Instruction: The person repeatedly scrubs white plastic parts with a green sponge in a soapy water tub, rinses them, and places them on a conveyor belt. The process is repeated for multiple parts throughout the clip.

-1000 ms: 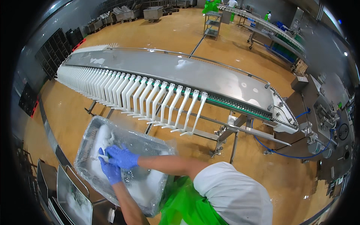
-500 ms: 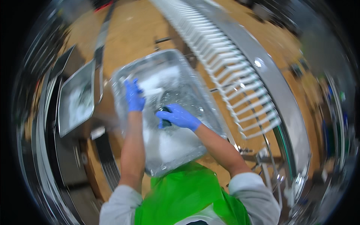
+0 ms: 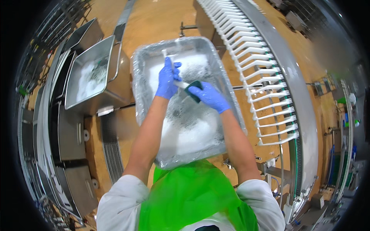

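Observation:
Gloved in blue, my left hand (image 3: 167, 81) is closed around a white angled plastic piece (image 3: 181, 84), whose upper end sticks out past the fingers. My right hand (image 3: 212, 97), also in a blue glove, grips a dark green scouring pad (image 3: 194, 91) pressed against the lower end of that piece. Both hands are above a grey tub (image 3: 228, 79) lined with clear plastic. White foam and soapy water (image 3: 194, 133) fill the tub below them.
To the right, a curved conveyor rail (image 3: 291, 77) carries a row of white angled slats (image 3: 266, 111). At left stands a deep metal bin (image 3: 86, 99) with foamy water inside. A floor drain grate (image 3: 111, 144) runs between the bins and the tub.
My hands have come closer together, with the white piece now raised above the foam and the scouring pad against it. The whole view has shifted and turned slightly.

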Available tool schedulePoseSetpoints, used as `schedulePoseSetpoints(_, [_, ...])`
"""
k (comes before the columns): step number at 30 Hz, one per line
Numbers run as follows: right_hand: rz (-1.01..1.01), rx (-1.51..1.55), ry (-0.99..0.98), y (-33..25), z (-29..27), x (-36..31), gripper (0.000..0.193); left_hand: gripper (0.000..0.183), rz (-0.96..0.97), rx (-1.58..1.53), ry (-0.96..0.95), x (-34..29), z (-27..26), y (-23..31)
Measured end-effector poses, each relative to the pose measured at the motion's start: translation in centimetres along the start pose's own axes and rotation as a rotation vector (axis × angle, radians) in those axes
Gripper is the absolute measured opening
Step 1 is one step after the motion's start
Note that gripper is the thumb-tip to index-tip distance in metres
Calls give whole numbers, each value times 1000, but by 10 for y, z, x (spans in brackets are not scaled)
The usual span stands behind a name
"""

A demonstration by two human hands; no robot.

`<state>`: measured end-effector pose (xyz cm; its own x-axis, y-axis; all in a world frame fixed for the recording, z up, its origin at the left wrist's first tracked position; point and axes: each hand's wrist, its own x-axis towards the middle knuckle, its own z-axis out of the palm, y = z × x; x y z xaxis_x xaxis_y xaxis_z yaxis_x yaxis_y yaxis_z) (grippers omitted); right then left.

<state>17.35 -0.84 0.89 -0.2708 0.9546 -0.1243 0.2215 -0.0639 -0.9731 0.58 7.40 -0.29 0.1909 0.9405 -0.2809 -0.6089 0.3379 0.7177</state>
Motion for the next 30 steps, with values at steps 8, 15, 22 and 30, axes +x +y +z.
schedulePoseSetpoints(8, [-23,-356,116,28,-13,5,47,46,-148,42,-276,-39,41,-17])
schedulePoseSetpoints(15, [-225,-472,128,68,-9,17,61,42,-281,8,-162,-25,37,-32])
schedulePoseSetpoints(22, [-59,-615,378,7,-2,7,55,54,-250,-26,-196,-63,69,-37])
schedulePoseSetpoints(30, [-97,-224,-27,29,-6,-5,40,58,15,202,163,-9,3,-5])
